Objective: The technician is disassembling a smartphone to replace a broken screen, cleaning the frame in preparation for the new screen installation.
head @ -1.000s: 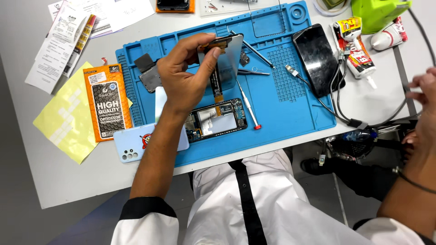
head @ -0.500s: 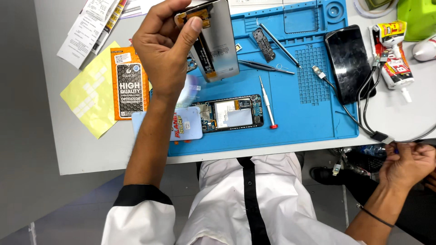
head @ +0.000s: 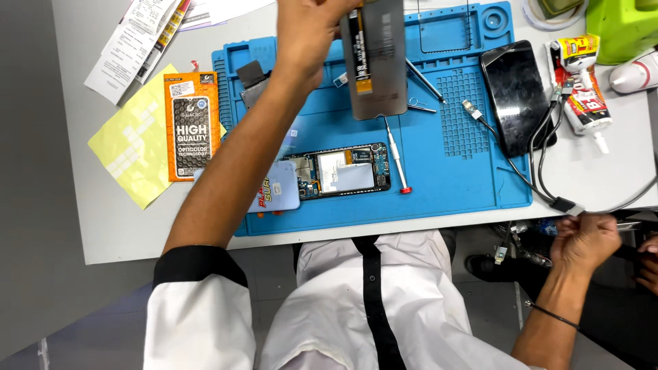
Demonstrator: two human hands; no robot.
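My left hand is raised at the top edge of the view and grips a grey phone screen panel with a dark flex strip down its back, held above the blue repair mat. Below it on the mat lies an opened phone body showing its circuit board and battery. My right hand is low at the right, off the table's edge, closed into a fist on black cables near a small white connector.
A red-tipped screwdriver, tweezers and a black phone lie on the mat. An orange package and yellow sheet sit left. Glue tubes and a green object are at right. Paper receipts lie top left.
My left hand has lifted the screen panel higher and further from me. My right hand has dropped from the table's right side to below its edge and closed on the cables.
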